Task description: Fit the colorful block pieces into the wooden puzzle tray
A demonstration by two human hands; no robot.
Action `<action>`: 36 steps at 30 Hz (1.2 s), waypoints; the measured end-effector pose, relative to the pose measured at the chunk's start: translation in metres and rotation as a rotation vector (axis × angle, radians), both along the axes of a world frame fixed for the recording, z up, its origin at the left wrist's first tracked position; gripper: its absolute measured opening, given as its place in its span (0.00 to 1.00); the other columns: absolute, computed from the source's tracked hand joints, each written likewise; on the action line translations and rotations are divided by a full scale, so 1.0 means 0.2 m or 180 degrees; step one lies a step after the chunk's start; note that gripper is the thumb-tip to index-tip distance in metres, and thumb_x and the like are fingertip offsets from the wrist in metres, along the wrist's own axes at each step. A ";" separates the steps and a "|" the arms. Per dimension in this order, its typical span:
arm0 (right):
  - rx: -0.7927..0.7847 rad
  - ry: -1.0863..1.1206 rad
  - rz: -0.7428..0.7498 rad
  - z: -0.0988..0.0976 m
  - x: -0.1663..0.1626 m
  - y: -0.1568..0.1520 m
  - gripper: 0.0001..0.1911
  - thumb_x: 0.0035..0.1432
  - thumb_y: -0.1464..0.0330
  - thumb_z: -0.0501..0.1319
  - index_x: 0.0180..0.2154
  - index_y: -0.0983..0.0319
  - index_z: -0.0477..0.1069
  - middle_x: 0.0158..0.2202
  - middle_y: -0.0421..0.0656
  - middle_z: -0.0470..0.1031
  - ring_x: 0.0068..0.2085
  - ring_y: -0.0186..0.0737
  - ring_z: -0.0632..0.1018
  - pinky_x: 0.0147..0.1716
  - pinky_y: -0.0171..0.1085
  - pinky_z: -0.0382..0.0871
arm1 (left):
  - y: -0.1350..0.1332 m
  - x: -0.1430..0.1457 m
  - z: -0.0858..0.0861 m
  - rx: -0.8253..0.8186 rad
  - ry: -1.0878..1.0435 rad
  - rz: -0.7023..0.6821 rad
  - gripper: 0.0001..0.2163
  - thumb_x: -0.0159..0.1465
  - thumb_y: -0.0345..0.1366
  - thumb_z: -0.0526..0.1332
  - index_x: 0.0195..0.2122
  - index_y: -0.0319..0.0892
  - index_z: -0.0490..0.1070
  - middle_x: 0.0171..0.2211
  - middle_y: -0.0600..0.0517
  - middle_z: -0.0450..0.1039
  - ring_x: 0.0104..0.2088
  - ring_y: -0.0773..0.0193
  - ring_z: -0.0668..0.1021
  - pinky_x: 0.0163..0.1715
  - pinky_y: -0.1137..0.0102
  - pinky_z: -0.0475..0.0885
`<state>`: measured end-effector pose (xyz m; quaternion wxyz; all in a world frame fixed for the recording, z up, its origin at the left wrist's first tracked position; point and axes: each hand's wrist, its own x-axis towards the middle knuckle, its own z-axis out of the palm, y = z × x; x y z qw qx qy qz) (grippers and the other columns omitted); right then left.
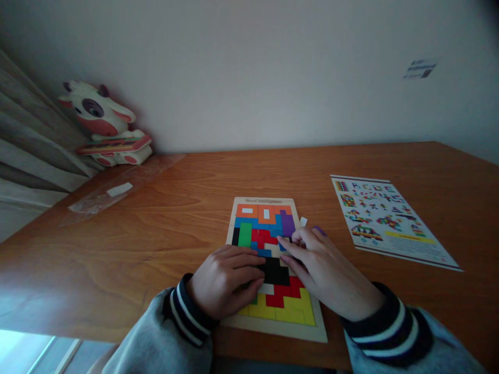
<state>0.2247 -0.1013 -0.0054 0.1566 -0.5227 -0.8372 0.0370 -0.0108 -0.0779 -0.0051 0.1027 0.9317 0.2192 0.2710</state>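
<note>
A wooden puzzle board (236, 205) lies on the table in front of me, filled with coloured block pieces in orange, blue, purple, green, red, black and yellow. My left hand (228, 280) rests on the board's left side, fingers curled and pressed on the pieces beside a black piece (275, 271). My right hand (323, 270) lies over the board's right edge, fingers extended and touching the pieces near a blue piece (265, 253) and a purple piece (288, 224). Neither hand lifts a piece that I can see.
A printed pattern sheet (390, 221) lies to the right on the wooden table (175, 234). A clear plastic bag (117, 189) lies at the back left, near a cow-shaped toy (105, 124) against the wall. A curtain hangs at the far left.
</note>
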 end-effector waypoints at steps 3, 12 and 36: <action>0.0027 -0.0052 -0.0049 0.00 -0.04 -0.02 0.16 0.63 0.67 0.57 0.51 0.64 0.73 0.39 0.49 0.70 0.41 0.47 0.71 0.42 0.49 0.68 | 0.00 0.00 0.00 0.0004 0.0009 -0.0009 0.07 0.64 0.31 0.60 0.39 0.41 0.77 0.42 0.47 0.80 0.44 0.59 0.80 0.43 0.63 0.77; 0.0122 0.0117 -0.0027 0.02 -0.07 -0.01 0.20 0.67 0.69 0.49 0.59 0.62 0.63 0.52 0.51 0.73 0.50 0.50 0.72 0.50 0.54 0.62 | 0.00 0.00 0.01 -0.0014 0.0015 -0.0013 0.06 0.64 0.31 0.60 0.39 0.41 0.77 0.43 0.48 0.80 0.45 0.58 0.80 0.44 0.63 0.77; -0.0360 0.0244 -0.0693 -0.04 0.41 0.09 0.20 0.61 0.55 0.57 0.51 0.57 0.73 0.45 0.47 0.75 0.45 0.48 0.77 0.47 0.46 0.71 | 0.00 -0.01 0.01 0.0038 -0.0025 0.0059 0.05 0.63 0.29 0.60 0.37 0.41 0.76 0.41 0.49 0.80 0.42 0.59 0.81 0.41 0.63 0.78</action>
